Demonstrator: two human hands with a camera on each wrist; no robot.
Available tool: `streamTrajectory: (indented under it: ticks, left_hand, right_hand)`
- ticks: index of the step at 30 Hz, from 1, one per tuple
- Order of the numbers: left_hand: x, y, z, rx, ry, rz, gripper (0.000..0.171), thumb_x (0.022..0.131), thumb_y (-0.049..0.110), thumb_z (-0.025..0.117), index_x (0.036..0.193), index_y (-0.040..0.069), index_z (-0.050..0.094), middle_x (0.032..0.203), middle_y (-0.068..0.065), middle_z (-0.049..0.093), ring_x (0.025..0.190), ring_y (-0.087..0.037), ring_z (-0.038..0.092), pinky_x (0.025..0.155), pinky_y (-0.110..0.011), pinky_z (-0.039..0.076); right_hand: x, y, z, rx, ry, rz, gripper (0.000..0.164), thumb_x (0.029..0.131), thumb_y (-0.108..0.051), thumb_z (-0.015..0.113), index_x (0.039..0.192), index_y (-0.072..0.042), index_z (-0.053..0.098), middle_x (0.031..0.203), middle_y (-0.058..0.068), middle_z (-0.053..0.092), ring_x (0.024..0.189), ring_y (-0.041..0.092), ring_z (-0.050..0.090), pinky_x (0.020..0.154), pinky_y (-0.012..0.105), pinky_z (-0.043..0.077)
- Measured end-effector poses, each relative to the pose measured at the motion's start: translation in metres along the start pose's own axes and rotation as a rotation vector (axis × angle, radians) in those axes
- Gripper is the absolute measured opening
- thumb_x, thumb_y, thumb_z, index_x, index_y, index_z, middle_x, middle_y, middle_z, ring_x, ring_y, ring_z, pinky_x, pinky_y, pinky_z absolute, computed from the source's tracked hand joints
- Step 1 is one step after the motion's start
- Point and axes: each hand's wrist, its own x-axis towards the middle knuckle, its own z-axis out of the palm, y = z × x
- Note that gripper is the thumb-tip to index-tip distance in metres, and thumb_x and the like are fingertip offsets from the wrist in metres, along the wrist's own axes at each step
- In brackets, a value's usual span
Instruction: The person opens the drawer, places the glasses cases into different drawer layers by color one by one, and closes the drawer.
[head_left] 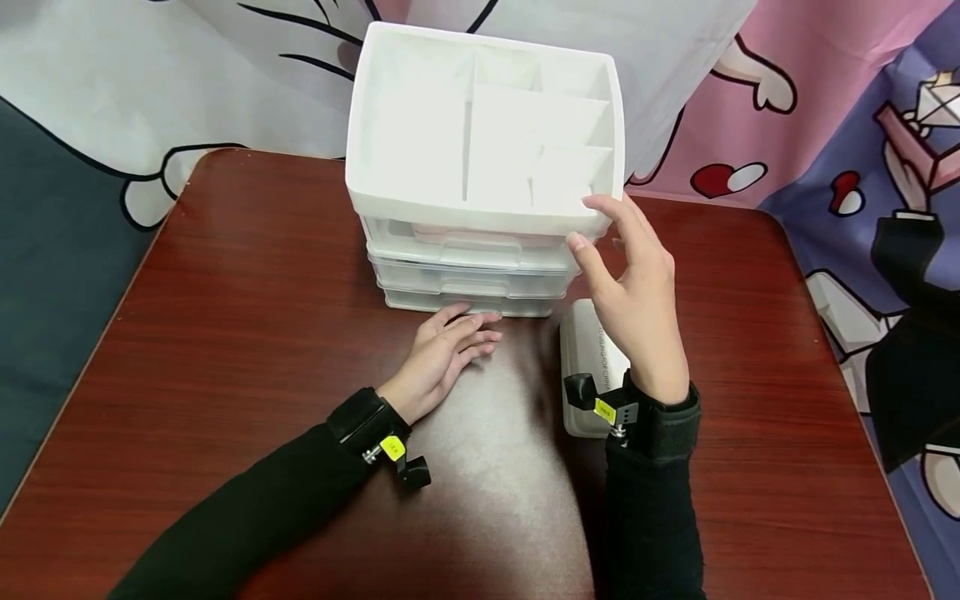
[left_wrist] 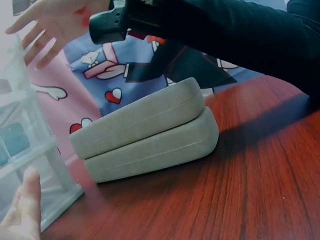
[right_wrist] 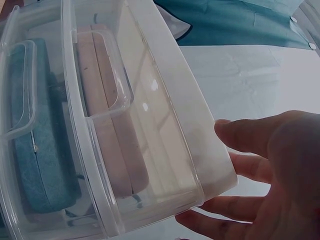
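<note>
A white desktop drawer unit (head_left: 483, 218) with clear drawers stands at the back of the table, its top divided into compartments. My right hand (head_left: 637, 292) is at its front right corner, with fingers spread and gently bent and the thumb in front of the top rim. In the right wrist view, the thumb (right_wrist: 235, 134) overlaps the white rim. My left hand (head_left: 446, 354) lies low before the bottom drawer, fingers loosely extended. Through the drawer fronts show a pink case (right_wrist: 107, 110) and a teal case (right_wrist: 42, 150). A pale grey case (head_left: 581, 367) lies partly beneath my right forearm.
The reddish-brown wooden table (head_left: 247, 358) extends around the unit. Behind it hangs a cartoon-printed cloth (head_left: 675, 67), close to the back of the drawers. A dark green surface (head_left: 52, 250) shows beyond the table's left edge.
</note>
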Motion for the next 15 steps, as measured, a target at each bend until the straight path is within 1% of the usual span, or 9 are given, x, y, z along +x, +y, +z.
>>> streamTrajectory:
  ticks: [2, 3, 6, 8, 10, 13, 15]
  left_hand:
    - [0.0027, -0.0015, -0.0004, -0.029, -0.007, 0.002, 0.053, 0.097, 0.009, 0.055, 0.142, 0.003, 0.027, 0.116, -0.01, 0.066, 0.09, -0.015, 0.07, 0.08, -0.025, 0.056]
    - [0.0037, -0.0023, -0.0007, -0.04, -0.009, 0.003, 0.05, 0.097, 0.009, 0.055, 0.14, 0.004, 0.028, 0.118, -0.011, 0.066, 0.09, -0.015, 0.07, 0.08, -0.025, 0.056]
    - [0.0058, -0.0045, -0.0022, -0.051, -0.011, 0.008, 0.038, 0.098, 0.009, 0.053, 0.131, 0.005, 0.034, 0.123, -0.014, 0.063, 0.091, -0.016, 0.07, 0.08, -0.026, 0.055]
    - [0.0063, -0.0053, -0.0033, -0.048, -0.014, 0.013, 0.028, 0.098, 0.008, 0.053, 0.122, 0.005, 0.039, 0.128, -0.019, 0.06, 0.09, -0.016, 0.07, 0.08, -0.025, 0.056]
    - [0.0057, -0.0057, -0.0043, -0.036, -0.021, 0.016, 0.02, 0.098, 0.007, 0.052, 0.116, 0.006, 0.042, 0.134, -0.023, 0.055, 0.09, -0.015, 0.07, 0.079, -0.025, 0.055]
    - [0.0033, -0.0059, -0.0051, -0.004, -0.037, 0.016, 0.018, 0.098, 0.008, 0.052, 0.114, 0.006, 0.045, 0.141, -0.025, 0.049, 0.091, -0.014, 0.069, 0.079, -0.024, 0.055]
    - [0.0011, -0.0065, -0.0052, 0.013, -0.039, 0.015, 0.02, 0.098, 0.008, 0.053, 0.116, 0.005, 0.044, 0.141, -0.025, 0.049, 0.092, -0.014, 0.069, 0.079, -0.025, 0.055]
  right_hand:
    - [0.0001, -0.0004, 0.0001, 0.001, 0.006, 0.001, 0.038, 0.093, -0.019, 0.065, 0.131, -0.017, 0.06, 0.135, 0.001, 0.058, 0.105, 0.012, 0.053, 0.092, 0.029, 0.04]
    - [0.0002, -0.0004, 0.0002, 0.001, 0.008, 0.002, 0.039, 0.094, -0.019, 0.064, 0.133, -0.017, 0.059, 0.136, 0.001, 0.058, 0.107, 0.011, 0.054, 0.093, 0.027, 0.041]
    - [0.0002, -0.0003, 0.0007, 0.01, 0.01, 0.009, 0.042, 0.095, -0.018, 0.062, 0.136, -0.017, 0.057, 0.139, 0.002, 0.056, 0.119, 0.008, 0.053, 0.102, 0.026, 0.04]
    - [0.0, -0.0001, 0.0009, 0.012, 0.013, 0.012, 0.043, 0.094, -0.019, 0.062, 0.137, -0.017, 0.055, 0.143, 0.003, 0.053, 0.131, 0.006, 0.047, 0.11, 0.028, 0.037]
    - [0.0, 0.0001, 0.0009, 0.015, 0.014, 0.003, 0.044, 0.094, -0.019, 0.063, 0.138, -0.017, 0.055, 0.144, 0.003, 0.051, 0.137, 0.006, 0.042, 0.113, 0.03, 0.034]
    - [0.0003, 0.0001, 0.0011, 0.019, 0.018, -0.008, 0.045, 0.094, -0.02, 0.063, 0.138, -0.016, 0.054, 0.144, 0.004, 0.051, 0.137, 0.006, 0.041, 0.114, 0.03, 0.033]
    - [0.0003, 0.0, 0.0012, 0.024, 0.018, -0.009, 0.046, 0.094, -0.02, 0.064, 0.139, -0.016, 0.054, 0.145, 0.003, 0.05, 0.137, 0.005, 0.041, 0.114, 0.03, 0.033]
